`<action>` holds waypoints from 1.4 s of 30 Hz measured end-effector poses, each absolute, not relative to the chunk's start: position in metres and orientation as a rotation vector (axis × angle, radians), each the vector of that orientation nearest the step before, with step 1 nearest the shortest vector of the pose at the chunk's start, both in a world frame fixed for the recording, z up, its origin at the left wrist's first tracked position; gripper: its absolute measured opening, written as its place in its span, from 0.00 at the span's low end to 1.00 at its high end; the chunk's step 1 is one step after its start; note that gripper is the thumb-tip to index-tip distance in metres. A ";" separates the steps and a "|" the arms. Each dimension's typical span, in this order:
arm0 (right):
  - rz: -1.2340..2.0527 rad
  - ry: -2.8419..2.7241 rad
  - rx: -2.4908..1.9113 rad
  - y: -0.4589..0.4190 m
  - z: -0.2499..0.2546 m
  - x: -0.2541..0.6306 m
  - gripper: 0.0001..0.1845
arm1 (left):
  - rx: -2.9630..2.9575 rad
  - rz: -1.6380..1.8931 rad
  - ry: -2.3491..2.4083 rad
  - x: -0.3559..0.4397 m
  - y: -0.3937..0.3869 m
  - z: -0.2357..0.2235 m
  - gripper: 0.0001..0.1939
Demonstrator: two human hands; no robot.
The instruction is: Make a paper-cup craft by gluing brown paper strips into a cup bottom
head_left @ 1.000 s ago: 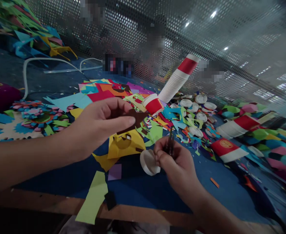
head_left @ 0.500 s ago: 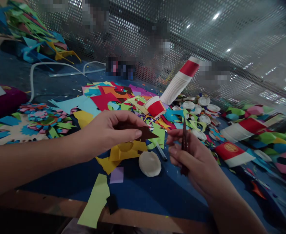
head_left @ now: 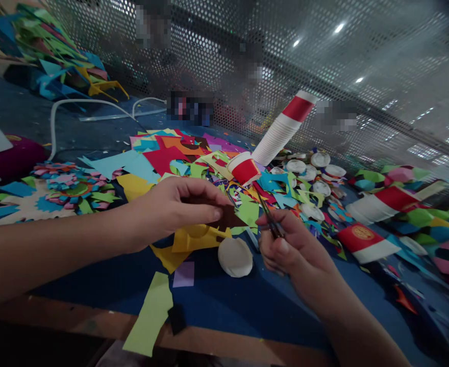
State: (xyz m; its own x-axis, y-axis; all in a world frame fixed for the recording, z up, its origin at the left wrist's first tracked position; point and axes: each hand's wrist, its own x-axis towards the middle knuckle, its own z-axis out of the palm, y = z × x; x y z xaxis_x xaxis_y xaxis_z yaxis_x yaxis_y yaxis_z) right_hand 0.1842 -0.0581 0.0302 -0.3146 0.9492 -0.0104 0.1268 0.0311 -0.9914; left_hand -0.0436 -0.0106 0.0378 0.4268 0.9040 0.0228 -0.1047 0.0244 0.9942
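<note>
My left hand (head_left: pixel 186 206) pinches a dark brown piece of paper (head_left: pixel 230 218) between thumb and fingers, its pointed end sticking out to the right. In my right hand (head_left: pixel 293 244) is a slim pair of scissors (head_left: pixel 271 219), blades pointing up and left, handles mostly hidden by the fingers. A gap separates the scissors from the brown paper. Below the hands, a round cream disc (head_left: pixel 235 257) lies on the blue table (head_left: pixel 247 300). Yellow paper (head_left: pixel 201 239) lies under my left hand, and a small lilac square (head_left: pixel 183 274) sits to the left of the disc.
A pale green strip (head_left: pixel 148 316) overhangs the front edge. Coloured scraps (head_left: pixel 167 155) pile up behind the hands. A tilted stack of paper cups (head_left: pixel 281 130) stands at the back, with another cup (head_left: pixel 243 168) beside it. Layered paper flowers (head_left: pixel 69 186) lie at left; small lids (head_left: pixel 320 159) cluster at right.
My right hand has turned the scissors from nearly upright to leaning left, bringing them slightly closer to the brown paper. My left hand has barely shifted, still gripping the paper.
</note>
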 end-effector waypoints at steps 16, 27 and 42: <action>1.448 -1.312 -1.171 -0.053 0.026 0.168 0.21 | 1.381 1.023 0.745 -0.052 0.001 0.038 0.11; 1.443 -1.217 -1.067 -0.054 0.025 0.169 0.21 | 1.586 0.737 0.594 -0.063 0.009 0.044 0.07; 1.106 -1.078 -1.027 -0.050 0.022 0.136 0.23 | 1.503 0.738 0.777 -0.047 0.002 0.029 0.21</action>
State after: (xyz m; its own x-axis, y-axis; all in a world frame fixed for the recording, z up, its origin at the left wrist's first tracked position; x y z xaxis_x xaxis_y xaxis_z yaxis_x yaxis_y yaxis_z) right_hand 0.1359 -0.0503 0.0217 0.1126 0.9843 0.1358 -0.1606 0.1529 -0.9751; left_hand -0.0465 0.0016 0.0293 0.5711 0.8208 0.0093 0.0512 -0.0469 0.9976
